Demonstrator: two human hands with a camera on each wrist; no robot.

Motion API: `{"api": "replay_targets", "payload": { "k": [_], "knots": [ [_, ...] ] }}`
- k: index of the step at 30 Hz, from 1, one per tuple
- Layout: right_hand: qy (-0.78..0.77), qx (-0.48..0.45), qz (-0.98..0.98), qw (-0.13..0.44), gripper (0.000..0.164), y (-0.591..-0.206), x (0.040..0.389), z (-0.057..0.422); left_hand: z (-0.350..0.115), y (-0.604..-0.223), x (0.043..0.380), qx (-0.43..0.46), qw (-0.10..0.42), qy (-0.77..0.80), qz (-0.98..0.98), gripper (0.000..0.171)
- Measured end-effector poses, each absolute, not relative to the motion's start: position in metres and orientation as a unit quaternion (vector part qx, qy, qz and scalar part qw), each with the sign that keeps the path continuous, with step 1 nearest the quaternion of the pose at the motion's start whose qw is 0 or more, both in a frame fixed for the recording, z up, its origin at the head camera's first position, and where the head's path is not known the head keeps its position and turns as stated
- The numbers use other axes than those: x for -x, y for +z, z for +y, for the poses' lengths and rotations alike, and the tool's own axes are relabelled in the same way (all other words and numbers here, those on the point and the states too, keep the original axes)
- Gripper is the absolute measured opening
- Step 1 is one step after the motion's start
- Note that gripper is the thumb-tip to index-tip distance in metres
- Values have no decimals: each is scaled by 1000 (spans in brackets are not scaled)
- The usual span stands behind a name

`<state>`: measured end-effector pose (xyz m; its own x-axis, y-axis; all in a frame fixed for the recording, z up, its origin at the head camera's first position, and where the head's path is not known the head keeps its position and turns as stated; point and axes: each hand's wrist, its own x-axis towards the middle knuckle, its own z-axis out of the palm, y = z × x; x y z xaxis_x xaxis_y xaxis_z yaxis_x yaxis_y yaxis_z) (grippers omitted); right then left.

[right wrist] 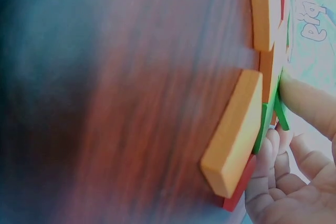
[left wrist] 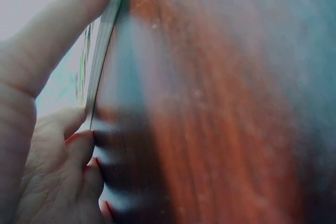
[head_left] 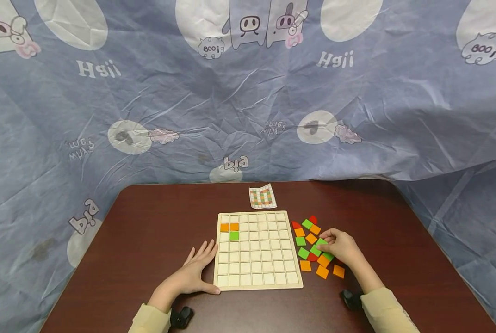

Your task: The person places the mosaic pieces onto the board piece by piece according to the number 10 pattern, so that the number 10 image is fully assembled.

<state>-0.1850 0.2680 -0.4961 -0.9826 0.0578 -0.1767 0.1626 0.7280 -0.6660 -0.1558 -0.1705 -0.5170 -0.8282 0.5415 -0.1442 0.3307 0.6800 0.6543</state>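
Note:
A pale wooden grid board (head_left: 257, 267) lies on the table, with two orange tiles (head_left: 229, 227) side by side and one green tile (head_left: 234, 236) below the right one. My left hand (head_left: 191, 274) rests at the board's left edge, fingers spread and fairly straight, thumb at the near left corner. In the left wrist view, the thumb and fingers touch the board's edge (left wrist: 103, 51). Over the loose tiles right of the board, my right hand (head_left: 343, 246) pinches a green square tile (right wrist: 282, 109) between thumb and fingers, tilted up from the others.
Several orange squares (head_left: 322, 271), green squares (head_left: 303, 253) and red curved pieces (head_left: 313, 219) lie loose right of the board, some overlapping. A small printed pattern card (head_left: 262, 196) lies beyond the board. A patterned blue cloth (head_left: 248, 92) hangs behind the brown table (head_left: 156, 222).

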Motion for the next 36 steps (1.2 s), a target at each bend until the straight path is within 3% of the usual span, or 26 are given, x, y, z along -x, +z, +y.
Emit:
{"api": "replay_targets", "payload": {
  "k": [10,18,30,36],
  "knots": [
    [-361,-57,928,74,29,-492,187,274,-170,-520,156,-239,176,320,900,118],
    [-478,-73,872,76,39,-478,193,271,-171,-523,156,-239,173,324,899,119],
    [-547,-51,833,64,44,-455,210,225,-172,-519,157,-240,172,324,899,118],
    [-576,-36,815,62,39,-451,217,197,-173,-519,158,-241,172,323,899,118]
  ]
}}
